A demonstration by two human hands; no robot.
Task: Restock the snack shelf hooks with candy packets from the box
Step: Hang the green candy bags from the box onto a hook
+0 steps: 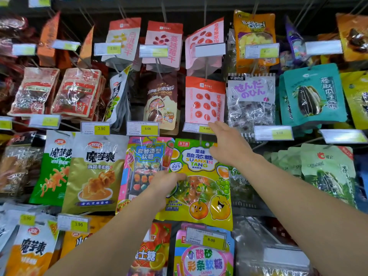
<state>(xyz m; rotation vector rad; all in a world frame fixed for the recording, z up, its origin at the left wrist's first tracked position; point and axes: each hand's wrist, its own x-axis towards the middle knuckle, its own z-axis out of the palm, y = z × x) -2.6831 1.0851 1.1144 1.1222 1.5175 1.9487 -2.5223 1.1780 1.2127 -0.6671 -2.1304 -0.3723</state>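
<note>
Head view shows us at the snack wall. Our left hand (166, 181) pinches the yellow-green candy packet (201, 184) at its nine o'clock edge; our right hand (229, 145), fingers fairly straight, touches its top at one o'clock, under the price tag (200, 128). The hook itself is hidden. If the hole misses it, we judge the packet could slip down. No box is visible.

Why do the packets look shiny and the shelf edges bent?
Head view: overhead light glares off the clear meat packets and the SUANXIN TANG candy packet; the wide-angle lens bows the rows; corners blur, and the price tag washes out white.
</note>
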